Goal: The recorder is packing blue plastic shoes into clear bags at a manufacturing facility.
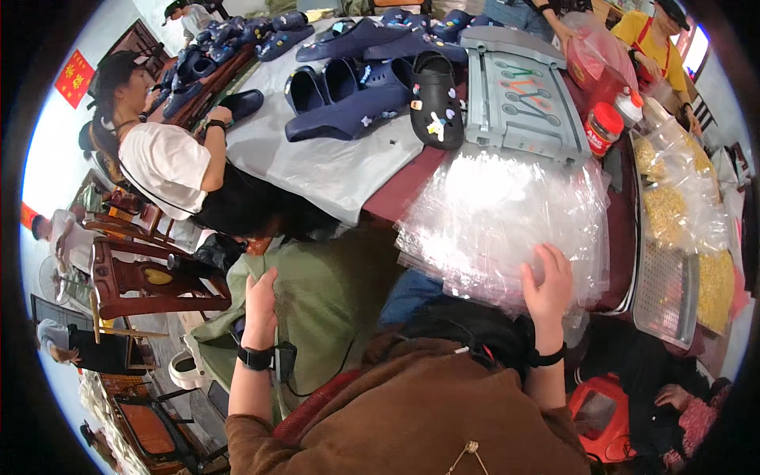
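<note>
Brown shirtfront foremost, clear bags are seemingly steadied by the right hand, fingers slightly spread, those of the left hand unreadable.

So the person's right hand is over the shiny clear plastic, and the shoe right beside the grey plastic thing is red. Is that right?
Not quite: the shoe right beside the grey plastic thing is black, not red, as the head view shows. The person's right hand is over the shiny clear plastic.
</note>
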Demonstrator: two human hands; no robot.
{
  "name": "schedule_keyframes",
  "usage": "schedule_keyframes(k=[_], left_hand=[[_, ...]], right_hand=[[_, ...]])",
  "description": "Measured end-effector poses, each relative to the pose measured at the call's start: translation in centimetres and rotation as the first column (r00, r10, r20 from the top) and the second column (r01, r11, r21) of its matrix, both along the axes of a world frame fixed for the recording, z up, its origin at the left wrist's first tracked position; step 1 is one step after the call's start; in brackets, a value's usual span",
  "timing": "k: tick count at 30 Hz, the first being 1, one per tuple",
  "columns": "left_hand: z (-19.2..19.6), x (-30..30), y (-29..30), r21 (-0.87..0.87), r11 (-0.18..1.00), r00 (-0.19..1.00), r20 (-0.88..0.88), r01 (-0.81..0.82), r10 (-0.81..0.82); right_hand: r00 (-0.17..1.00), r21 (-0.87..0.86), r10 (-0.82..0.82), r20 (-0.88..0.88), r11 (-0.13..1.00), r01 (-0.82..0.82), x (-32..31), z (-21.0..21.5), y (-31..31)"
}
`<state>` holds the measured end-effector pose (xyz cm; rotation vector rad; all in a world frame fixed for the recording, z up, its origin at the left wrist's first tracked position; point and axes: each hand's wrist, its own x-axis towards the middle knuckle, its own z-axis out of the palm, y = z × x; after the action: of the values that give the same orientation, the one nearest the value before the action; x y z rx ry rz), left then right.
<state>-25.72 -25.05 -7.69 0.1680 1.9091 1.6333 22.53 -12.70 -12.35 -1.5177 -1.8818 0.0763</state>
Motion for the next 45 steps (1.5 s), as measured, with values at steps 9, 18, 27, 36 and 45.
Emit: schedule_keyframes(k=[9,18,27,36,45], left_hand=[[4.8,1.4,2.0,-0.779,0.572,0.314,-0.492,0.258,-0.812],[11.0,3.2,1.8,-0.773,0.635,-0.137,-0.628,-0.008,-0.766],[16.0,11.7,11.6,-0.646,0.596,-0.215,-0.743,0.477,-0.633],[2.5,7.8,26.5,-0.854,0.425,-0.174,-0.487,0.299,-0.856],[3.1,12.1,31.8,-0.539,0.752,-0.152,-0.838,0.380,-0.523]], right_hand=[[1.000,-0.001,0.015,-0.004,1.000,-0.015,0.1,0.6,-0.1],[0.999,0.006,0.026,-0.036,1.000,-0.026,0.1,-0.1,0.1],[0.998,0.009,0.008,-0.065,1.000,-0.007,0.6,-0.6,-0.2],[0.998,0.063,0.010,-0.063,0.998,-0.006,0.2,-0.3,-0.2],[0.998,0.018,0.004,-0.065,1.000,-0.003,0.0,0.2,-0.5]])
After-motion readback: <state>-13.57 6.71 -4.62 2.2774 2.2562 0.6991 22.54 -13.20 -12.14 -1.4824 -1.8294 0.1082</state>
